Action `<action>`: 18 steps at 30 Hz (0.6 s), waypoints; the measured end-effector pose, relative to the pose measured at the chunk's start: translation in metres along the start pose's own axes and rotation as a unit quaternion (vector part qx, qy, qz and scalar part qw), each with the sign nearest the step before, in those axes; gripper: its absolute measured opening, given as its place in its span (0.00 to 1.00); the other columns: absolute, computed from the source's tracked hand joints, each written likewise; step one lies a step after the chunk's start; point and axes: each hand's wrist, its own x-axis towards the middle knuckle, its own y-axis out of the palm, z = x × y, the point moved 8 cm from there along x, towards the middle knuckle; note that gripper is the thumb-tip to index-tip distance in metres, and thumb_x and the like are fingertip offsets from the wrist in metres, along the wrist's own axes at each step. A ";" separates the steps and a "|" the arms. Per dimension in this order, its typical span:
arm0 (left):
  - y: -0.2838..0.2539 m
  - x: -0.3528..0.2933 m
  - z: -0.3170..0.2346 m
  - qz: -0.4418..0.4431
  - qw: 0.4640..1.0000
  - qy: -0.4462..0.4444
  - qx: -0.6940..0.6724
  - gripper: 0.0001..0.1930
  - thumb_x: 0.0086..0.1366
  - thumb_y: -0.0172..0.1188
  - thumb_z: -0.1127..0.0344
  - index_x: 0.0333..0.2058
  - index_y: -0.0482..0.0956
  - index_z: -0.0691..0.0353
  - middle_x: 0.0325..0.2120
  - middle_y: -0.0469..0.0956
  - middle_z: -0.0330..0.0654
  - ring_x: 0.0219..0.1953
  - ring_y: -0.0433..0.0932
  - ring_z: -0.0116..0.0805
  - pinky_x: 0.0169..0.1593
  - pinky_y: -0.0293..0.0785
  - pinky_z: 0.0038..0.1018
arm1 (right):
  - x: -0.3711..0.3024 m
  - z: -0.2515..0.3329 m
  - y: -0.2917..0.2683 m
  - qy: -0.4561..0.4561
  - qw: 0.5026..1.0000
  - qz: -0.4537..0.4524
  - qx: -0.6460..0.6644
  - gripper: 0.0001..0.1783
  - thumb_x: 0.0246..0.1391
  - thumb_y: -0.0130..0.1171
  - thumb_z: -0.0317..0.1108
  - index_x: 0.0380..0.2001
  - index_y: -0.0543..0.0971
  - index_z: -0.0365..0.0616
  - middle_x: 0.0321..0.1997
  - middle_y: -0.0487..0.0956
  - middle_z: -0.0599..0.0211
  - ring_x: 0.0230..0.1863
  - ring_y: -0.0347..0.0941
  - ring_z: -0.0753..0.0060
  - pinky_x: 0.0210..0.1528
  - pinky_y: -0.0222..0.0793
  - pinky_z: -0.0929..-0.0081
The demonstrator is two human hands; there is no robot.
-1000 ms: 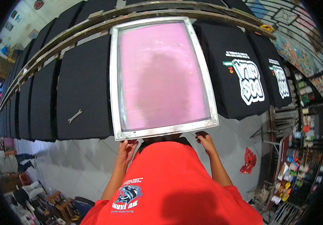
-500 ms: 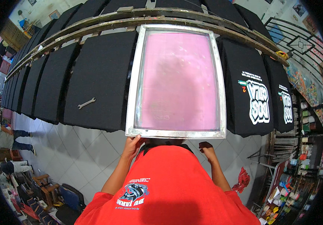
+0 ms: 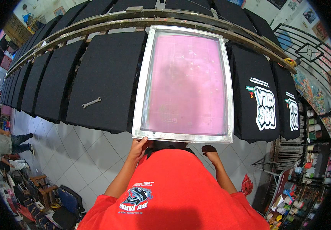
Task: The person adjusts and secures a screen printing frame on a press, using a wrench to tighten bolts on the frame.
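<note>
A silkscreen frame [image 3: 183,136] with a silver metal rim and pink mesh lies over one of the black shirt-covered boards. My left hand [image 3: 137,148] grips its near edge at the left corner, thumb up on the rim and fingers underneath. Just below the near edge, toward the right, my right hand [image 3: 211,154] is held apart from the frame with its fingers curled. Those fingers look dark, and whatever they may hold cannot be made out. On the board to the left rests a small open-ended wrench [image 3: 91,102].
Black boards [image 3: 50,80] stand in a row along wooden rails [image 3: 115,19]. To the right, two black shirts [image 3: 264,107] carry white prints. Racks of containers [image 3: 303,184] fill the right side. A chair [image 3: 68,203] and a person [image 3: 6,142] are at the left.
My view has turned slightly, so the frame and boards appear shifted a little. My left hand keeps its grip on the frame, and my right hand stays nearly in place.
</note>
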 end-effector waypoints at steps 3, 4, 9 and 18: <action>-0.009 0.000 0.003 -0.004 1.000 -0.007 0.010 0.20 0.61 0.55 0.72 0.52 0.65 0.63 0.46 0.71 0.43 0.47 0.73 0.35 0.52 0.71 0.34 | -0.004 0.011 0.003 0.067 0.996 0.015 0.049 0.14 0.52 0.53 0.38 0.36 0.77 0.40 0.31 0.77 0.67 0.27 0.72 0.73 0.29 0.67 0.75; -0.006 0.002 0.003 0.002 1.000 -0.006 0.010 0.20 0.61 0.55 0.73 0.52 0.64 0.64 0.46 0.71 0.43 0.47 0.73 0.35 0.52 0.71 0.35 | -0.005 0.010 0.002 0.016 1.000 0.008 0.012 0.13 0.52 0.52 0.37 0.36 0.78 0.41 0.31 0.77 0.65 0.28 0.73 0.70 0.30 0.67 0.72; 0.001 -0.001 -0.003 0.003 1.000 -0.004 0.015 0.21 0.61 0.55 0.73 0.53 0.64 0.64 0.47 0.71 0.44 0.47 0.73 0.36 0.51 0.71 0.35 | -0.012 0.000 0.001 0.034 0.999 -0.007 0.007 0.13 0.49 0.49 0.32 0.35 0.79 0.41 0.31 0.77 0.60 0.29 0.73 0.65 0.32 0.69 0.69; -0.006 0.004 0.003 0.021 0.999 -0.020 0.025 0.21 0.61 0.56 0.73 0.53 0.64 0.62 0.47 0.71 0.43 0.47 0.73 0.36 0.50 0.71 0.37 | -0.020 -0.024 0.004 0.106 0.992 -0.020 0.057 0.12 0.49 0.54 0.34 0.36 0.78 0.39 0.31 0.79 0.67 0.27 0.73 0.73 0.28 0.67 0.76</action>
